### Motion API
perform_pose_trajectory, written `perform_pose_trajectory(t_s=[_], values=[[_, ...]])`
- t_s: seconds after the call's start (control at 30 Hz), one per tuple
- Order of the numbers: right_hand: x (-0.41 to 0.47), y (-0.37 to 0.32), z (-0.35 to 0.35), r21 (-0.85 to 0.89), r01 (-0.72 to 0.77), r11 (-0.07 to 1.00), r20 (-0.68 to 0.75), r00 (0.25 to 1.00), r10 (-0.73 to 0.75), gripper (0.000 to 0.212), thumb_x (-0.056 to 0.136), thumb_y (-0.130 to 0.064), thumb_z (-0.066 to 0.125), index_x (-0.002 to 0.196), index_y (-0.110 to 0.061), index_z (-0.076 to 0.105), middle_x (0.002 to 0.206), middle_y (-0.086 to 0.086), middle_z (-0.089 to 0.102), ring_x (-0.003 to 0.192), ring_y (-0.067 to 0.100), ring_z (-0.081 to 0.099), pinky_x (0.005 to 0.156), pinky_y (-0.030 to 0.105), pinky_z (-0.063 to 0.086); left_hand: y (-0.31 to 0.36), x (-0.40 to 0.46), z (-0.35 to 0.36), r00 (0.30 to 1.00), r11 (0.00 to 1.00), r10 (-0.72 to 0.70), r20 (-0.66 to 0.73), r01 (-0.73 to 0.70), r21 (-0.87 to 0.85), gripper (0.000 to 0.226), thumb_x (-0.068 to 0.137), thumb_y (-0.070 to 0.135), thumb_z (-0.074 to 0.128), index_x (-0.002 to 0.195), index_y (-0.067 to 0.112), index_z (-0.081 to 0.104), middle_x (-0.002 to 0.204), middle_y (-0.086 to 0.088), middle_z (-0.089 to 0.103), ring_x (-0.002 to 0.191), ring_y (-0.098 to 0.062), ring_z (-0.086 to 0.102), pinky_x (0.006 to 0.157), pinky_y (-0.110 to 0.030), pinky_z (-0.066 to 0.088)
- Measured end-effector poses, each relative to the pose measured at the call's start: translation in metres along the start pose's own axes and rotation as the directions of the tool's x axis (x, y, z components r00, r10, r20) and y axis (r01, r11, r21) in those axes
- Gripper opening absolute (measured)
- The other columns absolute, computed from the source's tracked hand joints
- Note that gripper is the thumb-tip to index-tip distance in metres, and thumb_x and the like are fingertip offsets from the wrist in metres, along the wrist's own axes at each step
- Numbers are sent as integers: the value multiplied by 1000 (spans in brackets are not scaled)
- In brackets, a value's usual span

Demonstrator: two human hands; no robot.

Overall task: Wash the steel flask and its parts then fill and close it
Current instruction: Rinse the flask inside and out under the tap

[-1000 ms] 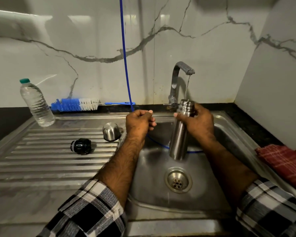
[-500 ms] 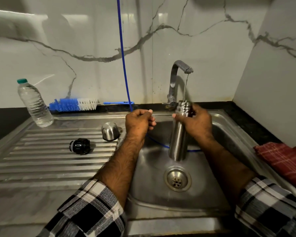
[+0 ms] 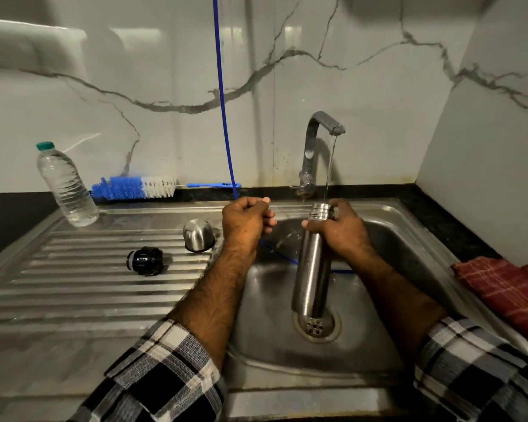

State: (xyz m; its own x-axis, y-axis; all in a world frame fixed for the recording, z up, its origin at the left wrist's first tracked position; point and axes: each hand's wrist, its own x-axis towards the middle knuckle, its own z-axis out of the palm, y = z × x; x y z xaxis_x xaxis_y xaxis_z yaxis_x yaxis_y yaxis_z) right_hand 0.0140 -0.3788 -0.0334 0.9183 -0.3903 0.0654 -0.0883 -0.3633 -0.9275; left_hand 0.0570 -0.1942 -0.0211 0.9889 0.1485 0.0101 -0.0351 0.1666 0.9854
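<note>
Right hand wrapped round the neck of the flask, holding it upright over the sink with its base hanging just above the drain, and the stream from the tap is dropping straight onto the open mouth. That's the key here: keep the mouth centred under that thin stream so the water goes in rather than down the outside. There's spray fanning off to the left of the neck, so some looks to be bouncing off the rim or overflowing; hard to tell which from this angle. The left hand hovers beside it, fingers curled into a loose fist, apparently holding nothing. Best to keep the flask vertical and the grip firm, since wet steel will be slippery. On the draining board, the black stopper lies on its side and the steel cup sits upside down, both within easy reach of that free hand.
</note>
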Motion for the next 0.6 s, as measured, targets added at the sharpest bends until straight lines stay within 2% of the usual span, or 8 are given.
perform_pose_trajectory(t_s=[0.07, 0.13, 0.2, 0.3, 0.4, 0.43, 0.53, 0.6], values=[[3, 0, -6, 161, -145, 976, 24, 989, 143, 49, 86, -35, 84, 126, -30, 56, 116, 5, 65, 95, 29, 70, 61, 41, 62, 2, 1, -2, 1000, 1000, -2, -14, 2, -17, 12, 100, 12, 71, 102, 0, 72, 71, -9, 71, 54, -16, 64, 49, -26, 55], [1, 5, -8, 323, -374, 870, 181, 926, 331, 45, 91, -37, 78, 128, -23, 57, 122, 16, 65, 102, 37, 70, 65, 49, 64, 5, 1, -5, 999, 999, -14, -41, 12, -33, 12, 100, 10, 70, 103, -2, 72, 71, -9, 70, 52, -15, 63, 49, -26, 54], [-2, 9, -5, 441, -511, 738, 286, 859, 424, 40, 93, -38, 76, 124, -16, 62, 121, 19, 68, 105, 35, 70, 71, 50, 64, 6, 2, -9, 998, 998, -27, -62, 24, -52, 11, 100, 9, 70, 103, -1, 73, 71, -9, 70, 51, -14, 63, 48, -26, 54], [-1, 12, -4, 534, -588, 607, 340, 807, 482, 36, 94, -40, 73, 119, -15, 65, 110, 16, 71, 99, 29, 70, 73, 42, 61, 8, 3, -15, 997, 996, -40, -73, 34, -82, 6, 100, 9, 70, 97, 4, 72, 70, -9, 69, 50, -14, 63, 48, -26, 54], [0, 16, -6, 539, -624, 565, 352, 777, 522, 36, 95, -42, 70, 119, -15, 66, 109, 17, 70, 96, 31, 68, 79, 38, 61, 6, 6, -18, 996, 998, -35, -78, 30, -64, 8, 100, 15, 71, 95, 9, 72, 76, -9, 74, 62, -20, 68, 58, -32, 60], [1, 18, -7, 537, -636, 555, 359, 767, 532, 36, 95, -41, 69, 120, -15, 67, 110, 18, 70, 95, 32, 69, 75, 37, 62, 5, 5, -18, 996, 998, -35, -84, 32, -47, 8, 101, 17, 71, 95, 10, 72, 78, -9, 75, 64, -20, 69, 60, -31, 60], [2, 19, -7, 523, -678, 517, 396, 730, 557, 43, 94, -41, 73, 123, -11, 66, 115, 23, 71, 99, 36, 72, 49, 34, 61, 5, 3, -18, 997, 999, -32, -70, 30, -33, 12, 100, 21, 72, 96, 10, 73, 80, -10, 76, 68, -22, 70, 58, -30, 61], [2, 19, -5, 519, -694, 499, 411, 715, 566, 47, 93, -41, 75, 126, -9, 65, 118, 26, 71, 103, 38, 73, 47, 35, 61, 6, 2, -16, 998, 999, -24, -62, 23, -22, 21, 101, 30, 72, 97, 9, 74, 81, -10, 76, 69, -23, 71, 54, -28, 58]])
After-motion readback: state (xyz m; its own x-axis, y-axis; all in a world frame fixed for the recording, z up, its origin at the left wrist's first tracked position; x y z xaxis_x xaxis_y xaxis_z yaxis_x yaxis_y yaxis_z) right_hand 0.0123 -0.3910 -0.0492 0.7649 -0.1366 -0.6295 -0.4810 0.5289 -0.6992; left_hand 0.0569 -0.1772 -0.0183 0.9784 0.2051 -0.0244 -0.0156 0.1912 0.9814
